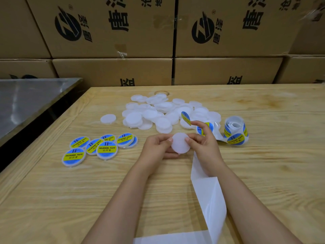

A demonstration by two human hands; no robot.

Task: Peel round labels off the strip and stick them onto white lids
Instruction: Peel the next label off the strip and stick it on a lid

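Note:
A bare white lid (180, 143) is held above the wooden table (263, 155) between both hands. My left hand (158, 147) grips its left edge with thumb and curled fingers. My right hand (204, 140) holds the right edge with its thumb, and a peeled blue-and-yellow round label (186, 118) sticks up from its raised forefinger. The label strip roll (234, 131) lies just right of that hand, and its empty white backing (209, 199) trails toward me under my right forearm.
A heap of bare white lids (158, 113) lies beyond my hands. Several labelled lids (98, 147) sit in a cluster at the left. Stacked cardboard boxes (112, 32) wall off the back, and a steel table (26, 103) stands at far left.

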